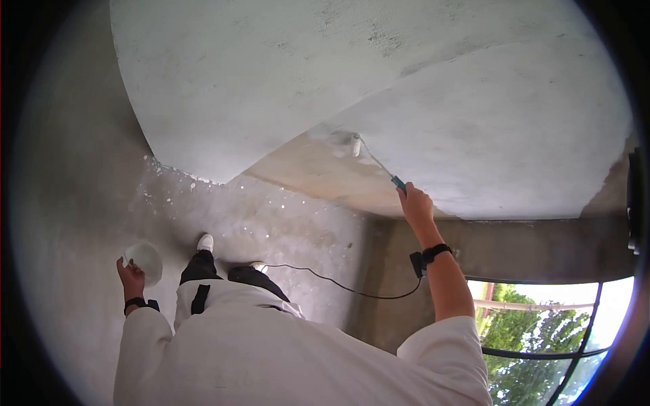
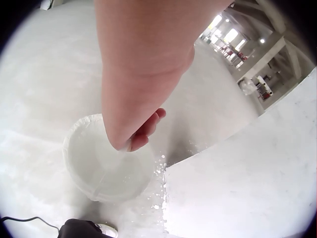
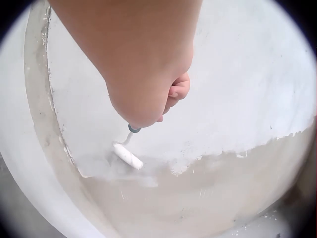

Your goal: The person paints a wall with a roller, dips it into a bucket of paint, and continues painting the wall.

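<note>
My right hand grips the blue-green handle of a small paint roller. In the right wrist view the white roller sleeve lies against the wall, close to the border between white paint and bare plaster. Low at the left, my left hand holds a pale round bucket at its rim side, fingers curled. The left wrist view looks down into this bucket, whitish inside; the forearm hides part of its rim, and just what the fingers grasp there is hidden.
A painted panel with a curved edge juts out on the left. White splashes dot the concrete floor near my shoes. A black cable runs from my right wristband. Low at the right is a window.
</note>
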Demonstrator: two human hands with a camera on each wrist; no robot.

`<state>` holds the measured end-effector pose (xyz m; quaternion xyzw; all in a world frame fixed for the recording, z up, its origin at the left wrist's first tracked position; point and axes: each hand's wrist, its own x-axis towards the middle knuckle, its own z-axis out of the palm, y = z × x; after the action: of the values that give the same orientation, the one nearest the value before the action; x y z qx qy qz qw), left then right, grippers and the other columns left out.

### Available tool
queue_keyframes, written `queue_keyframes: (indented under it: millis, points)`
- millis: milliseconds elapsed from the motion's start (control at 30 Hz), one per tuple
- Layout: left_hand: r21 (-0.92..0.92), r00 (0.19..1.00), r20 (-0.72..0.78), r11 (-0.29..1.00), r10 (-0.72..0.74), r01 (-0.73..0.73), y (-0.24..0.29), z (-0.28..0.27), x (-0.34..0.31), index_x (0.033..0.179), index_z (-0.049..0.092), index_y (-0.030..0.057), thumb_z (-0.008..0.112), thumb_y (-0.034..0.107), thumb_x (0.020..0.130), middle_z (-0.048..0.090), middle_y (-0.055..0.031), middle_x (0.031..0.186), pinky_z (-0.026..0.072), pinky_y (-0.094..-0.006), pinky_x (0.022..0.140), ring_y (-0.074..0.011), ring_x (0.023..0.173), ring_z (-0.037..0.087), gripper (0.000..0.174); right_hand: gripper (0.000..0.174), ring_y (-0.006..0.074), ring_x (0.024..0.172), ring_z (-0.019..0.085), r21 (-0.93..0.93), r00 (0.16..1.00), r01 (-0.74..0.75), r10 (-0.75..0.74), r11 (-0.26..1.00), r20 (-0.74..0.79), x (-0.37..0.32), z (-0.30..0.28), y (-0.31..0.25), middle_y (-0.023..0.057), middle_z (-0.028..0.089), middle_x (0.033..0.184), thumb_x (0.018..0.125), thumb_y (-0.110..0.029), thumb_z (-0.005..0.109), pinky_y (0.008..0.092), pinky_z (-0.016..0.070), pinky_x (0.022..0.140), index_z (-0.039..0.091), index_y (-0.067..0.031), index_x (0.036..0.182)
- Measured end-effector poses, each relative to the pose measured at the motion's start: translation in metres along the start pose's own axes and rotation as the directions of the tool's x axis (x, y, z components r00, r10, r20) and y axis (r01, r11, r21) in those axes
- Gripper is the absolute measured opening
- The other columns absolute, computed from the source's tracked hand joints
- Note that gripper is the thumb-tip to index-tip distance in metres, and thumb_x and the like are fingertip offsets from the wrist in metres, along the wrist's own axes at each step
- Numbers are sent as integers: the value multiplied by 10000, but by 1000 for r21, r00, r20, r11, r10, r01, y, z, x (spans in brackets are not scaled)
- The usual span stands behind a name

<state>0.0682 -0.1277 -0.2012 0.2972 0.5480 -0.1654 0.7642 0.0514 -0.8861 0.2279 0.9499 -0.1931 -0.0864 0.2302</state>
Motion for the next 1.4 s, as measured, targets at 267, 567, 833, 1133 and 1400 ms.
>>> queue_keyframes:
  millis: [267, 567, 833, 1133, 1400]
  points:
    - [-15, 1000, -11, 1000, 19, -19, -6, -1, -1, 927, 560, 133, 582, 513, 872, 440, 62, 625, 338, -256, 560, -89, 529, 425, 385, 357, 381, 707, 686, 14, 999, 48, -48, 999, -24, 41, 16, -65, 152, 689, 745, 973, -412, 565, 482, 549, 631, 576, -62, 903]
    - [-33, 995, 53, 995, -88, 89, -8, -4, -3, 933, 559, 130, 579, 522, 875, 446, 57, 621, 348, -259, 569, -97, 540, 441, 397, 348, 366, 697, 696, -113, 1000, 9, -9, 994, 5, 23, -12, 3, 137, 694, 731, 978, -411, 559, 468, 559, 618, 567, -72, 899]
    - [-16, 998, 16, 998, -54, 55, -9, -1, -19, 931, 549, 115, 578, 515, 882, 452, 50, 636, 357, -258, 569, -102, 540, 441, 404, 383, 363, 755, 705, -114, 996, 68, -61, 991, 60, 52, 6, -63, 153, 706, 789, 993, -433, 520, 467, 571, 665, 582, -62, 921]
    - [-33, 998, -48, 999, -29, 28, 2, -10, 0, 920, 550, 129, 584, 533, 859, 439, 54, 631, 351, -260, 571, -98, 532, 427, 410, 370, 365, 802, 705, -101, 989, -122, 130, 987, 73, 12, 9, -10, 151, 709, 811, 983, -439, 540, 461, 568, 693, 601, -76, 945]
    - [-52, 998, -44, 997, 53, -55, 31, -2, -18, 897, 555, 133, 584, 517, 867, 448, 55, 622, 333, -278, 583, -105, 534, 427, 387, 379, 355, 812, 713, 20, 995, -59, 58, 998, 78, 37, 68, -65, 148, 714, 821, 982, -442, 541, 463, 576, 716, 606, -72, 932]
